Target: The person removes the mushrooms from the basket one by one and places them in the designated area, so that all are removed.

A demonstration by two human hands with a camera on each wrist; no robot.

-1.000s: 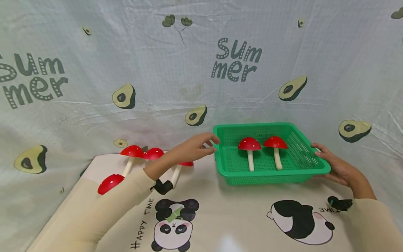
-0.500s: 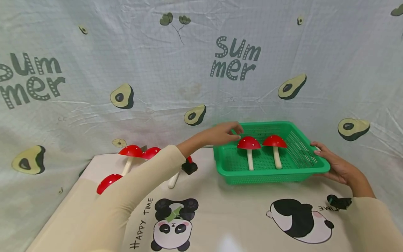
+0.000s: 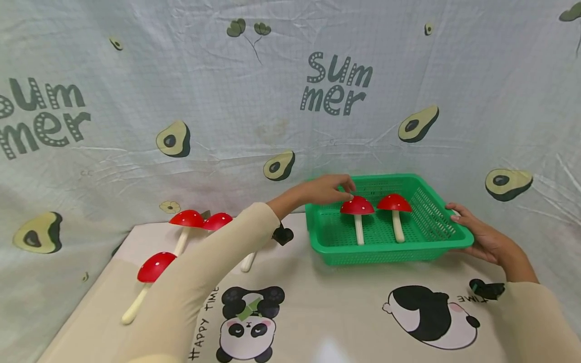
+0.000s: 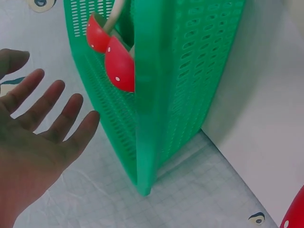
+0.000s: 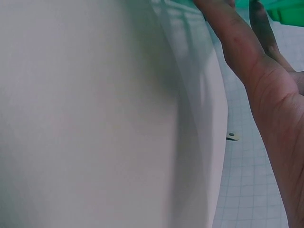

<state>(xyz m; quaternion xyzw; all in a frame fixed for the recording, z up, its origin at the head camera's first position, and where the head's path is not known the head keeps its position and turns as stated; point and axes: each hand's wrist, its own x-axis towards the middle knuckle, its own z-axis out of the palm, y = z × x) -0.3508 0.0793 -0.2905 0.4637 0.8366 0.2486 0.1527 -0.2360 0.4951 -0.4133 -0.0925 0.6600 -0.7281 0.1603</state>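
A green plastic basket point(image 3: 390, 248) stands at the back right of the table. Inside it lie two toy mushrooms with red, white-dotted caps: a left mushroom point(image 3: 357, 206) and a right mushroom point(image 3: 394, 203). My left hand point(image 3: 328, 189) reaches over the basket's left side, fingertips close to the left mushroom's cap; contact cannot be told. In the left wrist view that hand point(image 4: 47, 128) shows spread fingers and holds nothing. My right hand point(image 3: 483, 237) grips the basket's right rim. The right wrist view catches only part of this hand point(image 5: 266, 80) beside a green edge.
On the left of the table lie several more mushrooms, among them a front mushroom point(image 3: 156, 267) and a rear mushroom point(image 3: 186, 218). My left sleeve point(image 3: 218, 267) partly covers them. A printed cloth point(image 3: 218, 101) hangs directly behind the table.
My left hand has moved right, from outside the basket's left rim to above its inside near the left mushroom. The right hand keeps its place on the rim.
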